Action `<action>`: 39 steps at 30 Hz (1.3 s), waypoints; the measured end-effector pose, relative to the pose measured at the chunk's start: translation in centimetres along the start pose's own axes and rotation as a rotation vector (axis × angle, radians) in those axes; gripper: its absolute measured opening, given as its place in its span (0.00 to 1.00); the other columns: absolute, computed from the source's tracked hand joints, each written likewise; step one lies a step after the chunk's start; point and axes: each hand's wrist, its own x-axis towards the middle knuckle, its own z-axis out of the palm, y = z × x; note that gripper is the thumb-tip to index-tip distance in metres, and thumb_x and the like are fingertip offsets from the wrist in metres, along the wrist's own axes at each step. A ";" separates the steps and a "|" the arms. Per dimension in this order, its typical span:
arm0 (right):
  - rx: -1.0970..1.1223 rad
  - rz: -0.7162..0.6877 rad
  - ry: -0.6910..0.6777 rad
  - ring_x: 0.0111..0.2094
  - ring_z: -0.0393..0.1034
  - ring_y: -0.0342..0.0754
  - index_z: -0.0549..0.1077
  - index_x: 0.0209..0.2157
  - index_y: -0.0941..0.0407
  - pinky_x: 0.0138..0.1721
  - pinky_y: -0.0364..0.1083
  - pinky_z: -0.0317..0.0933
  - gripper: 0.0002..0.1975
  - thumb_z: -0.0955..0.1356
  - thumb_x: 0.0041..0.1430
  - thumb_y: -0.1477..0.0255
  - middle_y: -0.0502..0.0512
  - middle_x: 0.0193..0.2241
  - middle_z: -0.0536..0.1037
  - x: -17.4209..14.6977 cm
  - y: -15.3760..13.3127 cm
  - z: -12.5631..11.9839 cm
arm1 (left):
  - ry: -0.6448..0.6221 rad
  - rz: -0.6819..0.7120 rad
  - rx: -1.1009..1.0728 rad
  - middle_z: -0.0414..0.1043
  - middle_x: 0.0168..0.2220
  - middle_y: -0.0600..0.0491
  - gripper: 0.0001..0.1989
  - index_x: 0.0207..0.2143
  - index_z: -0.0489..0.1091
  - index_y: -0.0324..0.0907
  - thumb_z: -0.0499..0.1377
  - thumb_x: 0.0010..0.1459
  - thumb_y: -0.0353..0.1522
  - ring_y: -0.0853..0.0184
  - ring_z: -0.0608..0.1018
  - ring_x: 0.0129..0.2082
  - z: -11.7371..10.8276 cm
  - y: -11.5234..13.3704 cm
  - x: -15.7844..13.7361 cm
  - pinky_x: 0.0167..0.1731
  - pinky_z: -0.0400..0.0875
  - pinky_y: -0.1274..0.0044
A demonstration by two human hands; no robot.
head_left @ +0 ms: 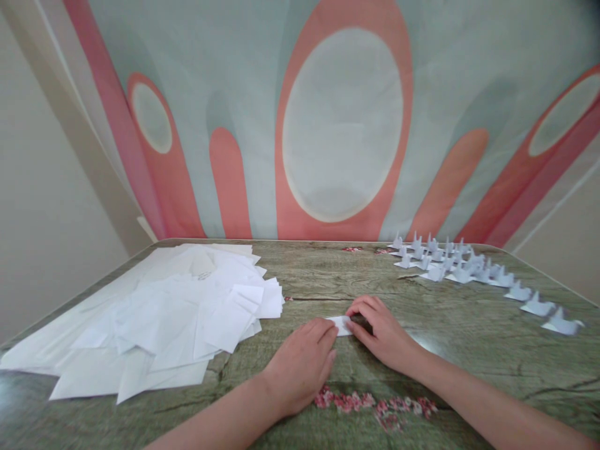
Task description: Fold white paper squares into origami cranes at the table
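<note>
A small folded piece of white paper lies on the table between my two hands. My left hand rests on the table with its fingers together, the fingertips on the paper's left end. At the other end, my right hand pinches the paper's right edge between thumb and forefinger. Parts of the paper are covered by my fingers, so its full shape is hidden.
A large spread pile of white paper sheets covers the table's left side. Several folded white paper cranes stand in rows at the back right of the wood-patterned table. A patterned backdrop hangs behind.
</note>
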 end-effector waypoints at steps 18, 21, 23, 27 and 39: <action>-0.188 -0.314 -0.146 0.43 0.61 0.52 0.71 0.44 0.52 0.42 0.54 0.58 0.19 0.58 0.57 0.82 0.57 0.39 0.72 -1.0 -1.7 -0.6 | 0.015 0.023 -0.009 0.64 0.49 0.49 0.16 0.51 0.59 0.39 0.48 0.61 0.32 0.64 0.65 0.50 -0.2 -0.4 0.2 0.53 0.58 0.71; -0.219 -0.336 -0.146 0.43 0.61 0.52 0.71 0.44 0.52 0.42 0.53 0.58 0.16 0.58 0.60 0.79 0.57 0.38 0.72 -1.0 -1.7 -0.6 | 0.004 0.032 0.006 0.64 0.49 0.49 0.16 0.50 0.59 0.39 0.48 0.61 0.34 0.63 0.65 0.50 -0.3 -0.5 0.2 0.53 0.59 0.71; -0.253 -0.347 -0.150 0.43 0.61 0.52 0.71 0.44 0.53 0.42 0.52 0.57 0.14 0.59 0.61 0.77 0.58 0.38 0.72 -1.1 -1.7 -0.4 | -0.007 0.043 0.022 0.64 0.49 0.48 0.15 0.49 0.60 0.39 0.48 0.61 0.34 0.62 0.66 0.49 -0.3 -0.5 0.3 0.52 0.59 0.70; -0.313 -0.367 -0.137 0.43 0.62 0.51 0.71 0.44 0.55 0.44 0.52 0.56 0.12 0.61 0.60 0.76 0.57 0.38 0.72 -1.2 -1.7 -0.1 | -0.016 0.060 0.057 0.64 0.48 0.47 0.16 0.49 0.61 0.38 0.49 0.60 0.35 0.61 0.66 0.49 -0.1 -0.6 0.4 0.51 0.60 0.69; -0.570 -0.336 -0.191 0.43 0.63 0.53 0.74 0.33 0.60 0.40 0.51 0.59 0.06 0.66 0.53 0.81 0.57 0.35 0.73 -1.3 -2.2 -1.8 | -0.045 0.081 0.096 0.64 0.50 0.45 0.19 0.52 0.59 0.36 0.49 0.60 0.36 0.59 0.66 0.50 0.0 -0.8 0.2 0.51 0.60 0.69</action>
